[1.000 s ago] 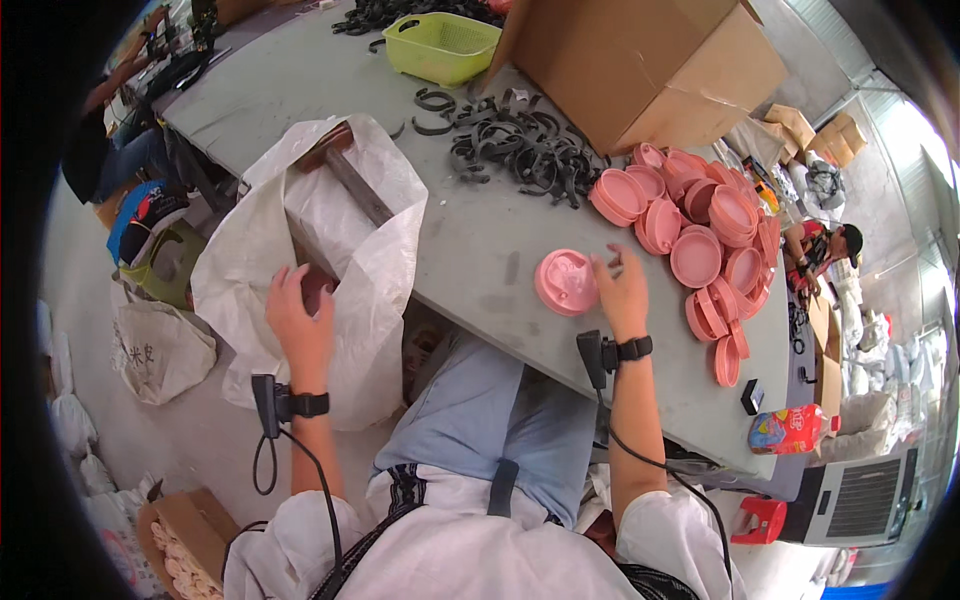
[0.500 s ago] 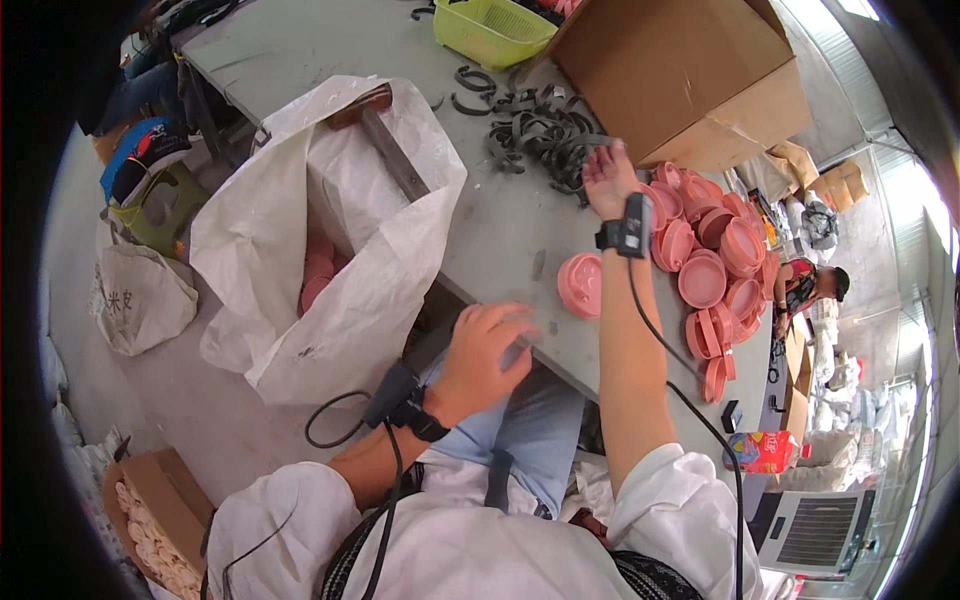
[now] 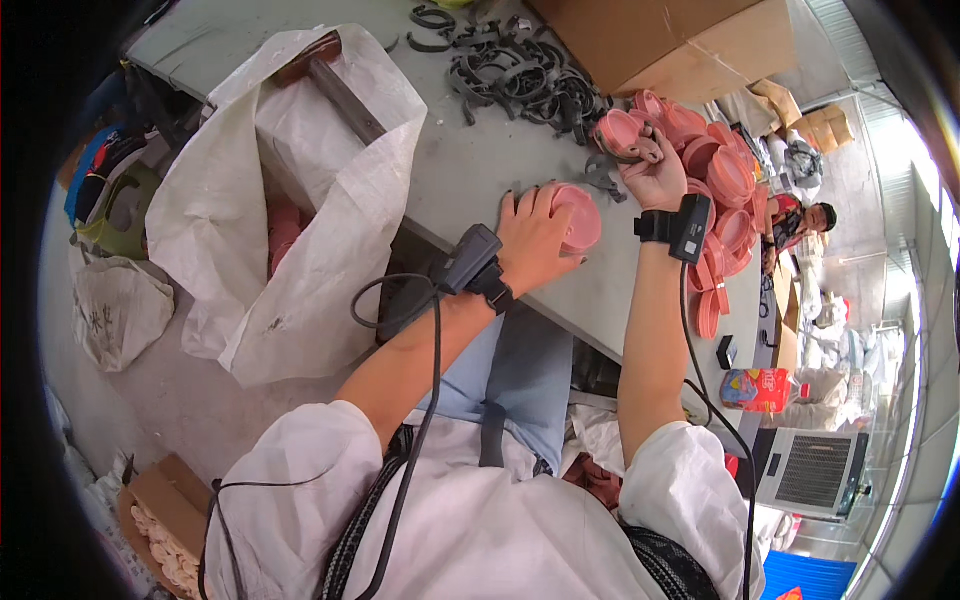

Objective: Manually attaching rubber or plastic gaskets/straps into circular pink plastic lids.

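Note:
My left hand (image 3: pixel 535 235) is closed round the near side of a pink round lid (image 3: pixel 580 220) on the table, with the thumb at its lower edge. My right hand (image 3: pixel 657 178) is palm up at the left side of a heap of pink lids (image 3: pixel 730 180). Its curled fingers grip another pink lid (image 3: pixel 617 128); part of the grip is hidden by the fingers. Just left of this hand lies a dark grey curved strap (image 3: pixel 603 178). Farther off is a tangled pile of grey curved straps (image 3: pixel 525 75).
A white woven sack (image 3: pixel 310 180) with pink pieces inside and a wooden-handled tool (image 3: pixel 345 100) across its mouth stands at the left. Beyond the straps is a cardboard box (image 3: pixel 670 45). A red-and-yellow package (image 3: pixel 756 390) sits at the right. Another person (image 3: pixel 790 225) is at the far right.
My left hand has moved from above my lap onto the lid on the table. My right hand has shifted from the straps to the pink heap and taken hold of a lid. The view has shifted.

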Available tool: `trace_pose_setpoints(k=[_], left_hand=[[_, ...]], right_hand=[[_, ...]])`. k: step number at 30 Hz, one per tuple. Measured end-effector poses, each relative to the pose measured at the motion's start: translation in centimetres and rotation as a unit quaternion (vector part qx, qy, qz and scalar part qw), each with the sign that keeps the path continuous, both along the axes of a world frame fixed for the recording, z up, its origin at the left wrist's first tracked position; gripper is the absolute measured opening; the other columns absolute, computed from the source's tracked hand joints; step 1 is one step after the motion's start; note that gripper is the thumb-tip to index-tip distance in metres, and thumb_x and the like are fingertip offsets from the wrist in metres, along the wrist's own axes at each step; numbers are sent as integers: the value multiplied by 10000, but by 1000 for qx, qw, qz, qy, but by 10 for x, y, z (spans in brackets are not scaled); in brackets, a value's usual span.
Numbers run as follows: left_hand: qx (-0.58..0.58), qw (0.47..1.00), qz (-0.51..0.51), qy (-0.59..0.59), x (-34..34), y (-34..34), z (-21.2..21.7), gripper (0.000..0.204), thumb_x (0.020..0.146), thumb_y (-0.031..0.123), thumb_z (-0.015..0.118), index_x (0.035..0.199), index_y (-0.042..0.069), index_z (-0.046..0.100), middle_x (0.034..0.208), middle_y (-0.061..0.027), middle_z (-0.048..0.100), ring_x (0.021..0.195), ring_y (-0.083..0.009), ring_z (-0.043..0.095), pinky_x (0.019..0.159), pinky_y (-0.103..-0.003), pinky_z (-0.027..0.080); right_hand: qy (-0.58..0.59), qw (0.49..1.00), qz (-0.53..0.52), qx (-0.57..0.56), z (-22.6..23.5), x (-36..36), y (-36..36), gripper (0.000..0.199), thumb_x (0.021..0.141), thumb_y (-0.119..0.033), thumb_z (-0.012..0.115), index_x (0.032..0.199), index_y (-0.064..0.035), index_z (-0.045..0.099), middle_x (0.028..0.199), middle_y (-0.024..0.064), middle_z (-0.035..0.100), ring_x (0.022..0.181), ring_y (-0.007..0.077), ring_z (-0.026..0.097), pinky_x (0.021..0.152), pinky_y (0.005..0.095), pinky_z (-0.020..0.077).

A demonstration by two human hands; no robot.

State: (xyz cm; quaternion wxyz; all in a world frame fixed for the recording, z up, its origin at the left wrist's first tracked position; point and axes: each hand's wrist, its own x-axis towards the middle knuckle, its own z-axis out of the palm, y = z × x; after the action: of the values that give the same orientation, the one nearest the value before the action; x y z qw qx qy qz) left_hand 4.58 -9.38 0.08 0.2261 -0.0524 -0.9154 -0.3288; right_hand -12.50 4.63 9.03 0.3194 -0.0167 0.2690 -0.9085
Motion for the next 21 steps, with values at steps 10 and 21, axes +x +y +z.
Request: trace_pose_setpoints(k=[10,21], left_hand=[[44,998,-34,39,-1,-5,-9,472,610,313,808,970,107,583,1236,-98,491,1080,-294,507,926,-458,381],[55,995,-81,20,2,-15,-15,514,596,379,814,989,107,624,1204,-122,521,1071,-313,519,921,-439,396]], right_hand=[[613,535,-14,581,18,84,19,190,881,-255,618,868,-81,693,712,18,609,730,189,579,784,321,407],[706,363,17,607,-33,132,21,215,779,-282,704,787,-89,611,794,38,617,848,246,575,865,402,373]])
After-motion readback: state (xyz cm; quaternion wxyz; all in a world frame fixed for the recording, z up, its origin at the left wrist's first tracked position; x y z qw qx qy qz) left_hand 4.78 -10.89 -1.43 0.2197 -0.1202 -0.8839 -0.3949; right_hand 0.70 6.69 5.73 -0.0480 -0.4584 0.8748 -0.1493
